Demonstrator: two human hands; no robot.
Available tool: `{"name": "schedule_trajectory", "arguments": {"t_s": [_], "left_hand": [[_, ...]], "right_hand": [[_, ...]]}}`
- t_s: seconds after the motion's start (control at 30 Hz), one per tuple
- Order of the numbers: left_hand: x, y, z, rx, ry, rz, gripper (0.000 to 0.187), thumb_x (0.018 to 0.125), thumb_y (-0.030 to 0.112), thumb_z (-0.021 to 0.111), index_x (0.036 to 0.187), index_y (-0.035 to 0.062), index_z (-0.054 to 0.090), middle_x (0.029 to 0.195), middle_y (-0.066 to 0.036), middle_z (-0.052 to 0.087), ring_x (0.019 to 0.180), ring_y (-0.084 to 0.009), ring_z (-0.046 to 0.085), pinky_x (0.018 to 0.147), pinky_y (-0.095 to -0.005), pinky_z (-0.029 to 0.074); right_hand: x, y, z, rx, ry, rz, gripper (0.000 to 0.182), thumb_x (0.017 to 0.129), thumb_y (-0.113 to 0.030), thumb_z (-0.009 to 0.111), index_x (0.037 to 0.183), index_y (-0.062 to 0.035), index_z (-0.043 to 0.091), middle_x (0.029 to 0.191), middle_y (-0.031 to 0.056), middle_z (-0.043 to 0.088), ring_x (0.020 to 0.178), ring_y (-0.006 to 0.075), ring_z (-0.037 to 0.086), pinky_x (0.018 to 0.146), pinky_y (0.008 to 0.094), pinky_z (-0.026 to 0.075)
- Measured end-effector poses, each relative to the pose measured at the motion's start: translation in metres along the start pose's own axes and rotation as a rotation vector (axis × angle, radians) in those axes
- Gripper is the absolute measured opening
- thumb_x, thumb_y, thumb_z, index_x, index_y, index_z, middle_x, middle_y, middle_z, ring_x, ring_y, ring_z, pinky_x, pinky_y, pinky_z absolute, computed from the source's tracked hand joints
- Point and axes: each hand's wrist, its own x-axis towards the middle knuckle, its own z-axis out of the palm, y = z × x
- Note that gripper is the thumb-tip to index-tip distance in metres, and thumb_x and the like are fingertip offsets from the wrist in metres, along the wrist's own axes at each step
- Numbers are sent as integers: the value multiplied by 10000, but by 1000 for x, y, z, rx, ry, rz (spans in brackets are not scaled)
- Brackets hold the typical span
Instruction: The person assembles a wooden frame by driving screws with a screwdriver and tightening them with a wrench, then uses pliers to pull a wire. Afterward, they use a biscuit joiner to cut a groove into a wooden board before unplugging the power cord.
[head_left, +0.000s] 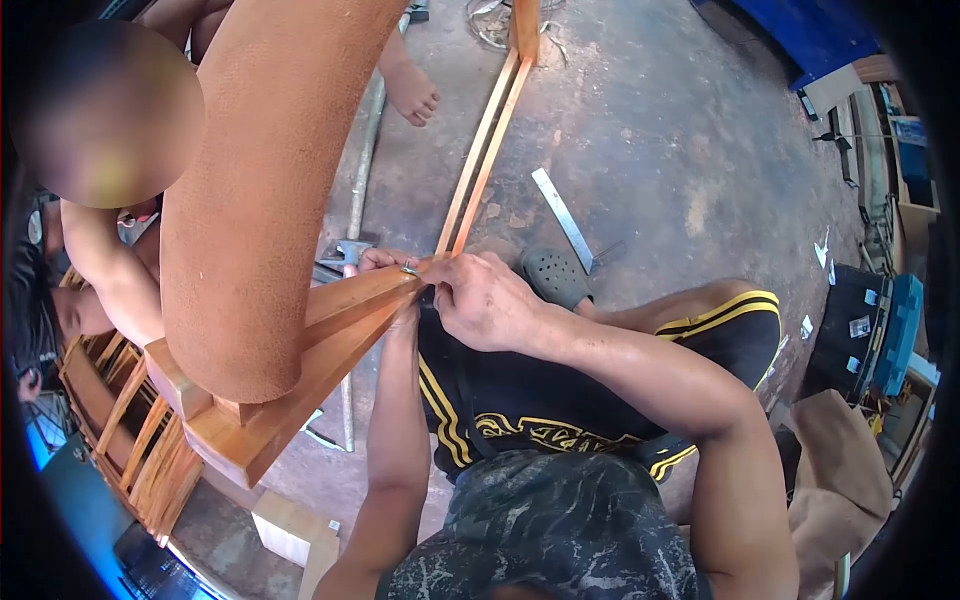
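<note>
Person sitting on the concrete floor (660, 180), wearing black shorts (560, 400) with yellow stripes and a dark patterned shirt (550, 520). A wooden frame (335, 350) is lying slantwise at the person's left, its narrow end pointing between the two hands, its wide end sitting under a long brown cushion (250, 200).

Left hand (383, 259): coming from below; fingers bending around the narrow end and having hold of it, the palm hiding behind the wood.

Right hand (487, 300): fingers curling nearly closed, forefinger reaching onto the same narrow end and touching it. A small metal piece (410, 269) is sitting on the wood between the hands; cannot tell whether the right fingertips are gripping anything.

Two thin rails (485, 150) are running away from the hands to an upright post (525, 30). A hammer (350, 252) is lying just beyond the left hand. A metal ruler (563, 220) is lying farther off, near a grey clog (555, 277).

At left, a second person's arm (115, 265) is reaching toward the wide end, its hand hiding behind the cushion. A bare foot (410, 90) is resting beyond.
</note>
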Motion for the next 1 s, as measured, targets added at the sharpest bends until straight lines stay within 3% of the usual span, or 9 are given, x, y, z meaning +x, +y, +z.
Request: {"name": "schedule_trajectory", "arguments": {"t_s": [0.1, 0.17, 0.37, 0.47, 0.7, 1.0], "left_hand": [[6, -9, -13, -32, -66, 38, 658, 1017, 669, 318, 832, 64, 500, 751, -166, 635, 701, -250, 610, 742, -399, 526], [7, -12, -18, -151, -77, 23, 607, 1037, 607, 301, 827, 65, 477, 804, -246, 624, 774, -314, 591, 791, -448, 503], [13, -11, -15, -174, -75, 81, 564, 1057, 548, 330, 795, 68, 464, 716, -217, 620, 691, -307, 597, 734, -442, 512], [16, -12, -24, -158, -120, 92, 548, 1054, 539, 285, 798, 80, 438, 758, -270, 596, 755, -333, 573, 754, -483, 478], [14, -10, -18, -53, -62, 118, 525, 1045, 535, 278, 806, 98, 444, 740, -245, 610, 738, -335, 579, 786, -462, 469], [12, -13, -17, -18, -14, 150, 507, 1048, 522, 290, 812, 103, 452, 717, -229, 615, 716, -330, 578, 796, -441, 473]], "right_hand": [[-5, -8, -1, 29, 69, 38, 228, 832, -1, 535, 999, 37, 685, 784, 311, 637, 795, 457, 667, 718, 521, 542], [-6, -9, -2, 35, 59, 55, 237, 835, -2, 536, 1013, 36, 688, 795, 307, 642, 797, 454, 668, 723, 517, 541], [-2, 2, 0, 106, 44, 28, 280, 849, -13, 542, 1080, 28, 695, 828, 275, 671, 811, 435, 680, 746, 478, 551], [0, 6, -1, 121, 20, 46, 295, 856, -19, 548, 1109, 23, 695, 839, 257, 686, 819, 416, 693, 753, 451, 558], [0, 22, 5, 196, 29, 46, 318, 863, -16, 566, 1152, 35, 688, 857, 227, 711, 802, 340, 727, 757, 386, 571], [-2, 31, 6, 242, -22, 109, 315, 890, -12, 554, 1173, 36, 686, 856, 212, 718, 774, 311, 731, 736, 375, 574]]}}
